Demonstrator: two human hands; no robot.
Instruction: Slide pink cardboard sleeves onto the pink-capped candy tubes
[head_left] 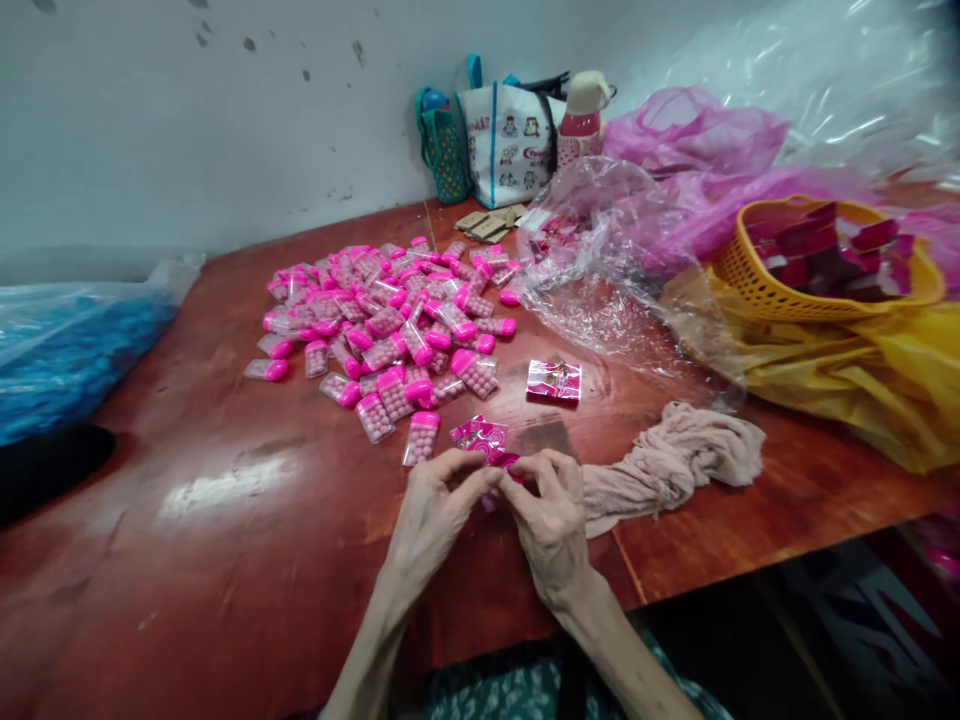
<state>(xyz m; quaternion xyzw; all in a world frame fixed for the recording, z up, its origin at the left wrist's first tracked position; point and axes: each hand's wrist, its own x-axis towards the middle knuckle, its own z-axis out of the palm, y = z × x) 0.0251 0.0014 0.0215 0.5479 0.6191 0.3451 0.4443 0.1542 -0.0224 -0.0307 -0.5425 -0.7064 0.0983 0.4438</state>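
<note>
My left hand (439, 505) and my right hand (553, 515) meet near the table's front edge, thumbs and fingertips pinched together. Between them is a small shiny pink printed wrapper (505, 460), mostly hidden by the fingers. Just beyond the fingertips lie more pink printed wrappers (477, 434). A neat stack of similar wrappers (553, 381) sits farther back to the right. One clear candy box with a pink cap (421, 438), filled with small pink balls, lies close to my left hand. Behind it spreads a large pile of such boxes (375, 300).
A crumpled beige cloth (675, 460) lies right of my hands. Farther right are a clear plastic bag (615, 280) and a yellow basket (810, 300) of dark pink packets on a yellow bag. A bag of blue items (75, 340) lies left. A tote (510, 140) and bottle (581, 120) stand behind.
</note>
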